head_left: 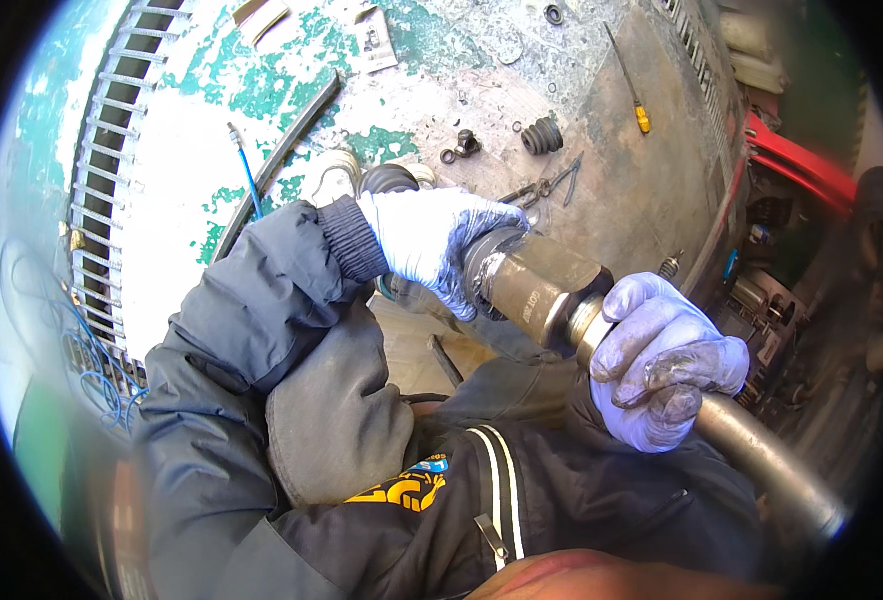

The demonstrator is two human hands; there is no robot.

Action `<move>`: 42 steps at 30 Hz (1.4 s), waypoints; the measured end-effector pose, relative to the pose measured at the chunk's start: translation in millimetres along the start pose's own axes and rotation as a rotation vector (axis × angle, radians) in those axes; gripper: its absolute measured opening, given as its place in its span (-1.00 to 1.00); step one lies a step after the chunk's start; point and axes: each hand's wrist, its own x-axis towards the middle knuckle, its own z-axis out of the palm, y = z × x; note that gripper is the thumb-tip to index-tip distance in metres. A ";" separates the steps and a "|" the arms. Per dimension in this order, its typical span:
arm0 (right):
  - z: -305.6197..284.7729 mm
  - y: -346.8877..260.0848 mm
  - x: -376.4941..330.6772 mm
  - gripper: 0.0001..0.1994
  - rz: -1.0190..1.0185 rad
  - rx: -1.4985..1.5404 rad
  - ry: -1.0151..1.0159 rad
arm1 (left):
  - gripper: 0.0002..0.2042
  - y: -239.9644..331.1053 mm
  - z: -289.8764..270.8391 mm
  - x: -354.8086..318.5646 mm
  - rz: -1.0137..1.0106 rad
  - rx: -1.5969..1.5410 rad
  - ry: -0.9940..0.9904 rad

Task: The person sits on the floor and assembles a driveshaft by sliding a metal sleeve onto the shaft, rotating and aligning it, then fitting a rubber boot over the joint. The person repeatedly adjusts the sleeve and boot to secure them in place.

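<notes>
A greasy metal drive shaft with a thick cylindrical joint housing lies across the middle of the view, running down to the lower right as a bare steel tube. My left hand, in a pale blue glove, grips the upper-left end of the joint. My right hand, also gloved and smeared with dark grease, is closed around the shaft just below the housing. Both dark jacket sleeves come up from the lower edge.
On the worn concrete floor with green paint lie a black rubber boot, a yellow-handled screwdriver, pliers, small nuts and rings, a black strap and a blue wire. A metal grate runs left. Red car parts sit right.
</notes>
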 end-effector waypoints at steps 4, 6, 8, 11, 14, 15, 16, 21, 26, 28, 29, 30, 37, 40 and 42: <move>-1.3 -3.2 -3.1 -0.83 0.010 0.055 0.007 | -0.14 -3.5 7.3 -2.7 -0.043 -0.138 0.000; -3.2 -5.9 -1.0 -0.83 0.031 0.038 -0.016 | -0.14 -5.2 8.4 -4.8 0.000 -0.046 0.056; -5.1 -6.7 3.2 -0.83 0.044 0.024 -0.051 | -0.16 -6.1 9.9 -5.7 0.012 0.018 0.115; -4.7 -6.1 9.0 -0.83 0.042 0.027 -0.076 | -0.19 -5.6 13.4 -6.1 0.033 0.054 0.199; -2.9 -5.0 11.7 -0.83 0.045 0.035 -0.083 | -0.23 -5.5 16.6 -5.7 0.055 0.030 0.242; -2.7 -4.4 11.9 -0.83 0.045 0.053 -0.080 | -0.24 -5.4 18.1 -6.4 0.052 0.017 0.253; -2.2 -4.5 11.6 -0.83 0.044 0.059 -0.077 | -0.25 -5.1 19.9 -7.7 0.054 0.003 0.266; -3.2 -1.6 11.8 -0.84 0.031 0.062 -0.118 | -0.28 -7.2 24.3 -10.0 0.082 -0.018 0.322; -3.3 -1.6 16.7 -0.84 0.027 0.066 -0.138 | -0.30 -8.5 23.5 -12.8 0.090 -0.110 0.327; -2.8 -2.4 18.5 -0.84 0.049 0.073 -0.148 | -0.29 -7.6 22.4 -14.8 0.079 -0.171 0.325; -2.2 -2.3 18.7 -0.84 0.037 0.068 -0.136 | -0.29 -7.2 21.6 -15.2 0.081 -0.136 0.326; -1.6 -2.2 19.0 -0.83 0.048 0.071 -0.140 | -0.28 -6.7 20.7 -15.5 0.084 -0.101 0.327; -1.0 -7.8 23.0 -0.82 0.105 0.043 -0.162 | -0.28 -0.3 22.5 -18.1 0.031 -0.133 0.346; 0.8 -9.4 25.1 -0.82 0.123 0.025 -0.158 | -0.29 0.6 23.9 -16.5 0.003 -0.196 0.340; 3.6 -8.1 24.8 -0.82 0.116 0.027 -0.141 | -0.30 1.3 22.7 -17.1 0.042 -0.159 0.347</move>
